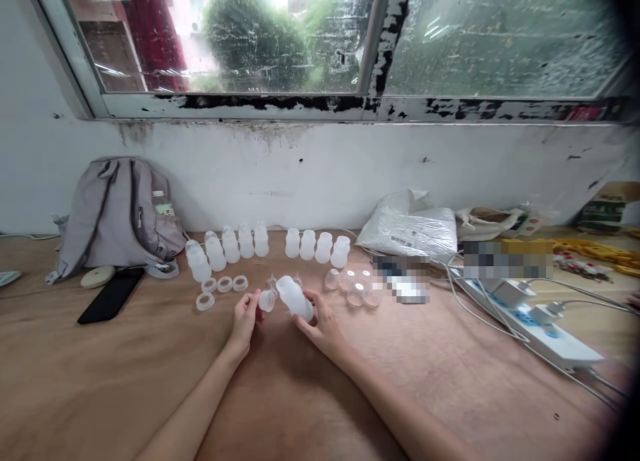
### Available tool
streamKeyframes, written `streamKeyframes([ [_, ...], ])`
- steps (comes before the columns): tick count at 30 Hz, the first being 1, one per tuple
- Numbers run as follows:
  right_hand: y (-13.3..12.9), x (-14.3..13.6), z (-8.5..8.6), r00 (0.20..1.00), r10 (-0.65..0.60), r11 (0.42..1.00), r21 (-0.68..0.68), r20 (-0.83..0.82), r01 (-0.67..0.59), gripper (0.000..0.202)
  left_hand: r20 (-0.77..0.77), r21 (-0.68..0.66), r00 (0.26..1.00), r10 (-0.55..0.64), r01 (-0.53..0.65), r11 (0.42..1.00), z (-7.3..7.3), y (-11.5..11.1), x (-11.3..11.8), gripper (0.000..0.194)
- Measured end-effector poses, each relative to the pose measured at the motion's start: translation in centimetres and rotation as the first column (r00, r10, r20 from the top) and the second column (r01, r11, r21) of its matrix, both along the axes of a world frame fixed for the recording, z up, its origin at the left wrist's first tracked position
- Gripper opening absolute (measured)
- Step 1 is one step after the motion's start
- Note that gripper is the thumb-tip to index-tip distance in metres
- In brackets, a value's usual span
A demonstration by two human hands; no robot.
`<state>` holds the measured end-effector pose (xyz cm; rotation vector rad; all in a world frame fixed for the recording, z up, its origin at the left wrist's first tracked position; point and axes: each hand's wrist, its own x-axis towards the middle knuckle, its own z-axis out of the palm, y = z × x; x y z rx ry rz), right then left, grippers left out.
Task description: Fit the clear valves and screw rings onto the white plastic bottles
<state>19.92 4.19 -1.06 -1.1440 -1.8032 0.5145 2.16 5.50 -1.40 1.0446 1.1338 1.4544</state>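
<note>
My left hand (245, 322) pinches a translucent ring with a nipple piece (267, 301), close to the mouth of a bottle. A frosted white bottle (295, 299), tilted to the left with its mouth open, is held by my right hand (320, 319). Behind on the left stand several capped bottles (231, 245); to their right are several bottles without caps (324, 247). Several white rings (225, 284) lie left of my left hand. Clear nipples (273, 282) sit just behind my hands. Several clear domed caps (355, 288) lie to the right.
A grey backpack (120, 214), a black phone (111, 296) and a round cream object (98, 277) are at the left. At the right are a silvery plastic bag (410, 227), a white power strip (565, 344) with chargers and cables, and a cloth pouch (486, 222).
</note>
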Motion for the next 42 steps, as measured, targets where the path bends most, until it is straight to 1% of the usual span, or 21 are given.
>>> streamKeyframes([
  [3, -0.3, 0.1, 0.3, 1.000, -0.008, 0.998, 0.070, 0.025, 0.006, 0.039, 0.029, -0.023, 0.999, 0.035, -0.034, 0.999, -0.2, 0.1, -0.1, 0.032],
  [7, -0.4, 0.1, 0.3, 0.999, 0.038, 0.994, 0.099, 0.038, -0.042, 0.036, 0.056, -0.013, 0.996, 0.062, -0.062, 0.998, -0.4, 0.2, -0.3, 0.031],
  [12, -0.3, 0.4, 0.5, 0.994, 0.100, 0.985, 0.133, 0.047, -0.105, 0.037, 0.051, -0.014, 0.998, 0.027, -0.027, 1.000, -0.3, 0.2, -0.5, 0.030],
  [17, -0.1, 0.8, 0.9, 0.991, 0.135, 0.984, 0.115, -0.004, -0.134, 0.036, 0.061, -0.033, 0.998, 0.004, -0.002, 0.999, 0.1, 0.2, -0.4, 0.031],
  [22, 0.0, 0.9, 0.7, 0.989, 0.141, 0.990, 0.035, -0.041, -0.139, 0.036, 0.066, -0.042, 0.998, -0.013, 0.016, 0.999, 0.3, 0.2, -0.3, 0.032],
  [25, 0.0, 1.0, 0.7, 0.988, 0.145, 0.989, 0.011, -0.059, -0.144, 0.036, 0.058, -0.033, 0.998, -0.022, 0.024, 0.999, 0.3, 0.2, -0.3, 0.031],
  [28, 0.1, 1.2, 0.7, 0.989, 0.136, 0.991, 0.015, -0.059, -0.135, 0.037, 0.046, -0.027, 0.999, -0.021, 0.022, 0.999, 0.3, 0.1, -0.2, 0.031],
  [33, 0.1, 1.5, 0.7, 0.990, 0.140, 0.987, 0.085, -0.025, -0.138, 0.039, 0.027, -0.032, 0.999, -0.033, 0.034, 0.999, 0.3, 0.1, -0.1, 0.030],
  [37, 0.1, 1.5, 0.6, 0.991, 0.134, 0.984, 0.119, -0.018, -0.131, 0.039, 0.045, -0.031, 0.998, -0.037, 0.039, 0.999, 0.5, 0.0, -0.1, 0.029],
  [39, 0.1, 1.5, 0.7, 0.991, 0.133, 0.985, 0.113, -0.021, -0.129, 0.039, 0.052, -0.032, 0.998, -0.039, 0.041, 0.999, 0.5, 0.0, -0.1, 0.029],
  [42, -0.1, 1.4, 0.9, 0.990, 0.136, 0.989, 0.057, -0.046, -0.134, 0.038, 0.052, -0.034, 0.998, -0.036, 0.038, 0.999, 0.4, 0.0, -0.1, 0.029],
])
